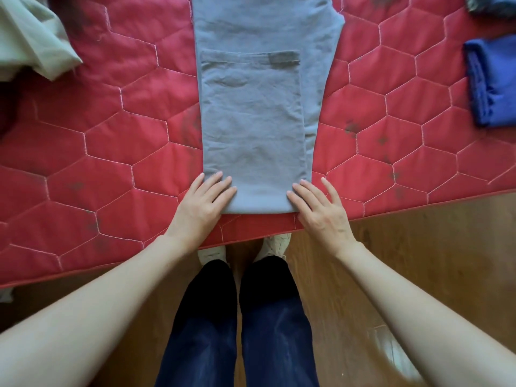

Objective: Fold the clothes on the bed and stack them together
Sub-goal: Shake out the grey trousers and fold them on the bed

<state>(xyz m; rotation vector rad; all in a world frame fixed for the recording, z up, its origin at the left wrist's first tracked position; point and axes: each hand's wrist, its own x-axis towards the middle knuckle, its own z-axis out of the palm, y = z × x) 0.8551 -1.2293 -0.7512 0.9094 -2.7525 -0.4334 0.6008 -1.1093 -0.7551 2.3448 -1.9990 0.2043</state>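
grey trousers [252, 118]: lying flat on the bed, already doubled lengthwise, long axis running straight away from the person; the near end sits at the bed's front edge, the far end runs out of view at the top.
left hand [202, 201]: fingers straight and flat, pressing on the near left corner of the trousers, holding nothing.
right hand [318, 209]: fingers straight and a little spread, resting on the near right corner, also gripping nothing.
key relation: the cloth lies directly ahead of both hands, each hand about equally near its own corner; the near end seems to be the part to lift and carry away along the long axis for the next fold.
step in hand: likely smoothing the near end before that fold.
blue cloth [494, 82]: folded, at the right side of the bed, well apart from the trousers; probably where the stack goes.
pale green cloth [33, 37]: loose and rumpled at the far left, seemingly not yet folded.
bed [111, 152]: red quilted cover with a hexagon stitch and dark smudges.
floor [405, 261]: brown wood; the person stands at the bed's edge.
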